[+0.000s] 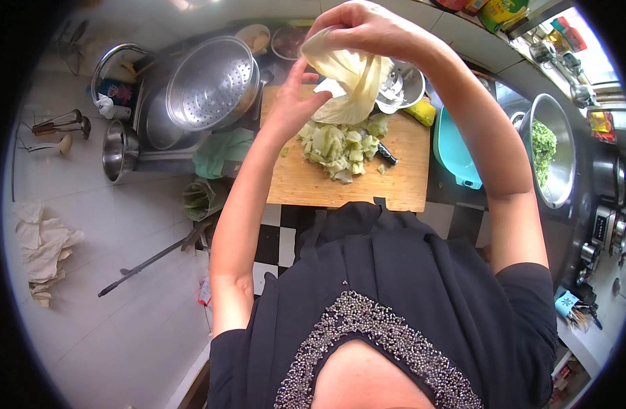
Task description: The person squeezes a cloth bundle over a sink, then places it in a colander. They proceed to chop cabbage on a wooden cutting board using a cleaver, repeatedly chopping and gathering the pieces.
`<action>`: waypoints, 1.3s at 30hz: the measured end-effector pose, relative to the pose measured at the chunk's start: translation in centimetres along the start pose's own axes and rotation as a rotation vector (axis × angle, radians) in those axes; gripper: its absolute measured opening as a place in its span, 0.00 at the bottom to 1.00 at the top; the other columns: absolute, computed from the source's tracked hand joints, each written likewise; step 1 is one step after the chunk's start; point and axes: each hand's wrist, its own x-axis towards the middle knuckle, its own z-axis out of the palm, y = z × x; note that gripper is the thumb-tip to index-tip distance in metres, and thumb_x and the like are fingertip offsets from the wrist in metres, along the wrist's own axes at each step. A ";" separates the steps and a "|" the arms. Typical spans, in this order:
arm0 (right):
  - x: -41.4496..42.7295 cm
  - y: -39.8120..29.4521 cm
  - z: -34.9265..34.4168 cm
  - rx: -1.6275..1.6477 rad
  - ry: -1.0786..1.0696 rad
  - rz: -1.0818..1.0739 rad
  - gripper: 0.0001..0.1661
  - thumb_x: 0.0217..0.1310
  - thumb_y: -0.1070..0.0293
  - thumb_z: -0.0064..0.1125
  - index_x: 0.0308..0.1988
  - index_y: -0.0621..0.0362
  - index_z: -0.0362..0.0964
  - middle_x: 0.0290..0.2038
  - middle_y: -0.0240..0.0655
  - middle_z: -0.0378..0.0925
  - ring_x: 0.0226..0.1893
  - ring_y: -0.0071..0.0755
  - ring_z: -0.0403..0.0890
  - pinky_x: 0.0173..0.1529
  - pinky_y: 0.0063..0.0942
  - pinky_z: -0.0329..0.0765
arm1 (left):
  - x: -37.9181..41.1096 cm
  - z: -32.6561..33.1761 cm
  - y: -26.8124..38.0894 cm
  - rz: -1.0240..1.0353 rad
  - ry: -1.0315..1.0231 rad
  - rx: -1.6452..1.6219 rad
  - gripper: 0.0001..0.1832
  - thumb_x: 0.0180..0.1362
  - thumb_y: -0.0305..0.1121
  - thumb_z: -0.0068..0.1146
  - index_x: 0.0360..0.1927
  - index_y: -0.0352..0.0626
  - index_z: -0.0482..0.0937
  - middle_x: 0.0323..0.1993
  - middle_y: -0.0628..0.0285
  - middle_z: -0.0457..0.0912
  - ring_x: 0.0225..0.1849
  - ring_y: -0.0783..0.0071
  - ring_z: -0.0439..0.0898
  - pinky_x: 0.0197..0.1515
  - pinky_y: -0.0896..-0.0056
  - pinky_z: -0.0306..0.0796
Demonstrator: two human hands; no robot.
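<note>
A pale, damp-looking cloth [354, 82] hangs from my right hand [351, 25], whose fingers pinch its upper edge. My left hand [297, 99] is raised at the cloth's left side, fingers spread; whether it touches the cloth is unclear. Below lies a heap of chopped pale green vegetable [338, 148] on a wooden cutting board [313, 189]. The black patterned handle [387, 154] of a tool sticks out from the heap's right side. Behind the cloth stands a metal bowl [412, 84] with something white in it, and a yellow-green item [422, 112] lies beside it.
Left of the board, a steel colander [210, 84] rests over the sink, with a green cloth [223, 151] at the counter edge. To the right are a turquoise plastic basin [453, 148] and a large steel bowl [563, 153] holding finely chopped greens [543, 148]. Two small bowls stand behind.
</note>
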 end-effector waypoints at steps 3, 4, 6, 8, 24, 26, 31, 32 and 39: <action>-0.7 -0.6 -1.5 0.025 0.021 -0.007 0.17 0.61 0.66 0.59 0.45 0.66 0.81 0.37 0.32 0.85 0.39 0.19 0.80 0.47 0.21 0.76 | 2.4 0.2 0.0 0.117 0.009 0.107 0.21 0.54 0.37 0.66 0.51 0.46 0.80 0.39 0.58 0.79 0.45 0.58 0.78 0.52 0.57 0.72; -1.4 -1.3 -1.9 0.021 0.022 -0.004 0.16 0.62 0.67 0.57 0.46 0.65 0.80 0.37 0.31 0.84 0.39 0.17 0.79 0.46 0.20 0.76 | 2.7 -0.3 0.6 0.146 0.029 0.273 0.17 0.55 0.38 0.65 0.47 0.46 0.81 0.39 0.58 0.80 0.45 0.60 0.78 0.51 0.59 0.72; -2.6 -2.2 -2.5 0.012 0.087 -0.012 0.16 0.62 0.67 0.57 0.46 0.64 0.80 0.37 0.30 0.83 0.39 0.17 0.79 0.46 0.19 0.75 | 2.9 -1.4 1.4 0.190 0.064 0.345 0.11 0.58 0.39 0.61 0.39 0.45 0.84 0.40 0.59 0.81 0.46 0.65 0.79 0.50 0.62 0.73; -3.6 -2.5 -3.2 0.066 0.143 -0.027 0.16 0.62 0.68 0.56 0.47 0.64 0.79 0.39 0.30 0.82 0.39 0.18 0.79 0.46 0.18 0.76 | 2.6 -3.5 1.7 0.145 0.082 0.165 0.10 0.62 0.39 0.59 0.36 0.43 0.82 0.37 0.63 0.83 0.44 0.71 0.80 0.48 0.64 0.75; -5.1 6.4 1.2 -0.930 0.667 -0.027 0.11 0.61 0.65 0.58 0.41 0.45 0.86 0.36 0.33 0.77 0.41 0.30 0.81 0.48 0.30 0.78 | -0.4 -9.2 6.3 0.277 0.067 0.601 0.05 0.61 0.28 0.55 0.38 0.44 0.80 0.35 0.60 0.85 0.34 0.65 0.82 0.39 0.65 0.73; -3.3 2.9 0.4 -0.604 0.713 0.030 0.12 0.63 0.63 0.57 0.41 0.53 0.84 0.33 0.36 0.81 0.36 0.28 0.83 0.43 0.29 0.79 | 0.6 -9.3 6.7 0.148 0.103 0.121 0.06 0.63 0.30 0.54 0.40 0.42 0.79 0.47 0.61 0.85 0.34 0.73 0.80 0.36 0.70 0.72; 1.1 -2.2 4.6 -0.278 0.618 -0.247 0.14 0.63 0.69 0.51 0.41 0.63 0.81 0.30 0.40 0.85 0.33 0.29 0.84 0.39 0.30 0.80 | 2.0 -6.5 9.0 0.066 -0.134 -0.368 0.09 0.69 0.33 0.52 0.48 0.42 0.77 0.47 0.65 0.83 0.38 0.85 0.80 0.39 0.81 0.74; 0.4 -3.1 5.3 0.017 0.553 -0.154 0.14 0.62 0.66 0.56 0.43 0.60 0.82 0.34 0.40 0.86 0.35 0.42 0.86 0.44 0.35 0.81 | 2.6 -7.7 7.2 0.050 -0.158 -0.511 0.12 0.68 0.33 0.53 0.51 0.40 0.76 0.42 0.64 0.84 0.40 0.82 0.82 0.43 0.78 0.77; -13.6 14.5 10.8 -0.464 0.397 0.504 0.16 0.57 0.61 0.57 0.41 0.57 0.81 0.37 0.46 0.81 0.42 0.48 0.84 0.47 0.42 0.79 | 2.1 -19.6 9.5 0.219 0.223 -0.763 0.09 0.68 0.26 0.49 0.49 0.38 0.76 0.45 0.58 0.83 0.44 0.71 0.82 0.50 0.63 0.80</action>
